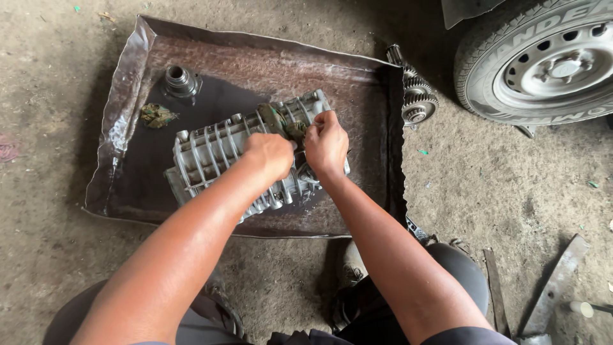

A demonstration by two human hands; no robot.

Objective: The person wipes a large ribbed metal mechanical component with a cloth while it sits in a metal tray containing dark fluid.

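A ribbed grey metal gearbox casing (214, 150) lies at a slant in a shallow, oily sheet-metal tray (121, 96) on the ground. Both of my hands rest on top of it. My left hand (271, 153) is closed in a fist against the casing's upper side. My right hand (327, 144) grips a dirty green rag (276, 120) that is pressed onto the casing between the two hands.
A round metal bearing part (181, 82) and a second green rag (157, 115) lie in the tray's far left. A gear shaft (415, 96) leans at the tray's right rim. A car wheel (543, 64) stands at the top right. Metal strips (555, 281) lie on the dirt at lower right.
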